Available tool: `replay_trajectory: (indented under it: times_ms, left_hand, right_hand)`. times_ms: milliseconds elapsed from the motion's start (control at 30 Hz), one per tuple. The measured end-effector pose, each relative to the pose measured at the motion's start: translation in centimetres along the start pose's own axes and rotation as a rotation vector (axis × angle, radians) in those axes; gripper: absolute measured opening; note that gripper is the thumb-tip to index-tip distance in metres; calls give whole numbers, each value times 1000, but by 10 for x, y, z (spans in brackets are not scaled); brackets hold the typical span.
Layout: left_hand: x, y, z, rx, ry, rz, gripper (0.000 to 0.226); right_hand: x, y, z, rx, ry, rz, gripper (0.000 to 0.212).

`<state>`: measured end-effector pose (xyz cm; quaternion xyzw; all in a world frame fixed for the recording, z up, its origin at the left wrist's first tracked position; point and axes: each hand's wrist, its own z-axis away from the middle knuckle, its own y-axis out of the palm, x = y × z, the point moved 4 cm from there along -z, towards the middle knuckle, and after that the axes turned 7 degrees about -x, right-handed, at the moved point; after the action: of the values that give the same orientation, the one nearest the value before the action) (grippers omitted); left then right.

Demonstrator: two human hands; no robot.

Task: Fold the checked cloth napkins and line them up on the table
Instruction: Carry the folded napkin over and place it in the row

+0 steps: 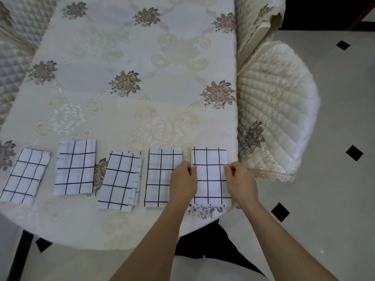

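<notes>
My left hand (183, 183) and right hand (240, 181) pinch the side edges of napkin 5 (210, 175). It lies between them, long axis away from me.

far tabletop (125, 47) open, chair (280, 102) flanking right

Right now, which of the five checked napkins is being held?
The rightmost checked napkin: the left hand and the right hand pinch its two side edges. No hand grips any other in the row.
</notes>
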<state>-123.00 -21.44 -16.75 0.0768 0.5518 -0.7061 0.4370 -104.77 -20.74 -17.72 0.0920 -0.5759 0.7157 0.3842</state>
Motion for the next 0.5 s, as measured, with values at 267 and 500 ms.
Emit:
replay_trajectory:
  times_ms: [267, 500]
  left_hand:
    - [3, 3, -4, -57, 8, -37, 28]
    - [2, 1, -2, -112, 67, -103, 19]
  right_hand:
    - [3, 1, 0, -32, -18, 79, 23]
    - [3, -1, 1, -71, -45, 130, 24]
